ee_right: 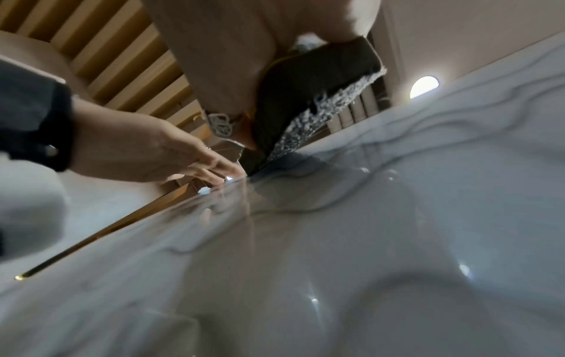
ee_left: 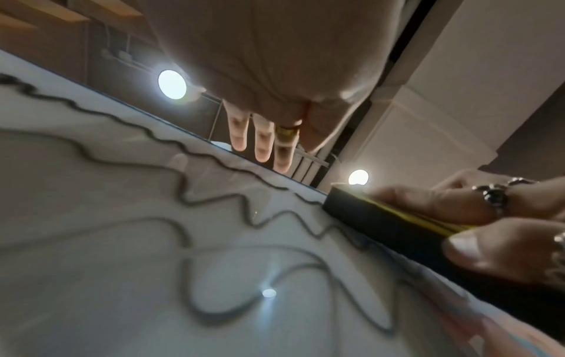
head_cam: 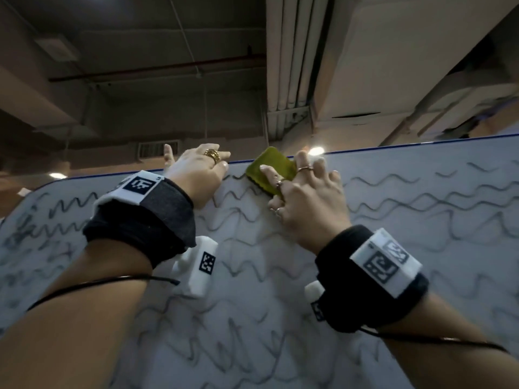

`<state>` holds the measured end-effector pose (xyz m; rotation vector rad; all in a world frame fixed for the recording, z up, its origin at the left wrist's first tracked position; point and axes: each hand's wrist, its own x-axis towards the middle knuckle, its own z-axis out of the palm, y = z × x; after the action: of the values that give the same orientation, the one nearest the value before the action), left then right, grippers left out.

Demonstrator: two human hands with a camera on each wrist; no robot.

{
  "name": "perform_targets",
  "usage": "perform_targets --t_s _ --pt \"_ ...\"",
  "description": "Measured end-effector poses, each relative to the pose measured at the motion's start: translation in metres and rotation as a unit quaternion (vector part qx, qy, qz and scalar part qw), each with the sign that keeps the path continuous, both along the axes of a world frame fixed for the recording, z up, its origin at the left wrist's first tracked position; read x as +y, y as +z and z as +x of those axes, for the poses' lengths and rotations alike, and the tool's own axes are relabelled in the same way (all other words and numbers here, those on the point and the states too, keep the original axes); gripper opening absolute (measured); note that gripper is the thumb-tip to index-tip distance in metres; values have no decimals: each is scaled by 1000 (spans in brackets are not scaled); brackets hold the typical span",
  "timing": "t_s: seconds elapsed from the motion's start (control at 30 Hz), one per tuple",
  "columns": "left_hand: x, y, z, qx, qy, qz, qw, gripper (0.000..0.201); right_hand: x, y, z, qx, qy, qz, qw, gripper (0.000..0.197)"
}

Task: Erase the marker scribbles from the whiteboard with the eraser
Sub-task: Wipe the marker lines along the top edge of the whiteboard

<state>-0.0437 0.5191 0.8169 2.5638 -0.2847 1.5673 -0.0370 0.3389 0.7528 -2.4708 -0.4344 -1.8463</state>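
A whiteboard (head_cam: 365, 276) covered in wavy black marker scribbles (head_cam: 393, 206) fills the lower part of the head view. My right hand (head_cam: 306, 197) grips a yellow-green eraser (head_cam: 271, 167) and holds it against the board just under the top edge. In the right wrist view the eraser (ee_right: 305, 96) is tilted, with one edge of its grey felt touching the board (ee_right: 397, 217). My left hand (head_cam: 196, 172) rests on the board's top edge to the left of the eraser, its straight fingers (ee_left: 264, 145) reaching past the edge. It holds nothing.
The board's top edge (head_cam: 421, 144) has a thin blue trim. Behind it are a dark ceiling with ducts, round lights (head_cam: 316, 151) and a pale column (head_cam: 295, 66). Cables (head_cam: 98, 284) run along both forearms from the wrist cameras.
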Motion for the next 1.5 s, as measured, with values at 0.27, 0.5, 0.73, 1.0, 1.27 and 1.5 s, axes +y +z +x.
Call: perform_targets --t_s 0.27,0.5,0.73,1.0,1.27,1.5 --pt "66 -14 5 24 -19 -1 1000 61 2 -16 -9 13 -44 35 998 62" --pt "71 -9 -4 18 -63 18 998 62 61 -5 -6 13 -19 -28 999 55" --pt "93 -9 -6 5 -38 52 998 70 25 -10 -14 12 -66 4 998 49" --pt "135 -11 -8 20 53 41 998 59 98 5 -3 -15 -15 -62 998 54" --pt "162 -28 -10 -15 59 41 997 79 112 -3 2 -34 18 -33 999 53" --pt "162 -18 -14 20 62 42 997 81 132 -17 6 -39 54 -69 995 53"
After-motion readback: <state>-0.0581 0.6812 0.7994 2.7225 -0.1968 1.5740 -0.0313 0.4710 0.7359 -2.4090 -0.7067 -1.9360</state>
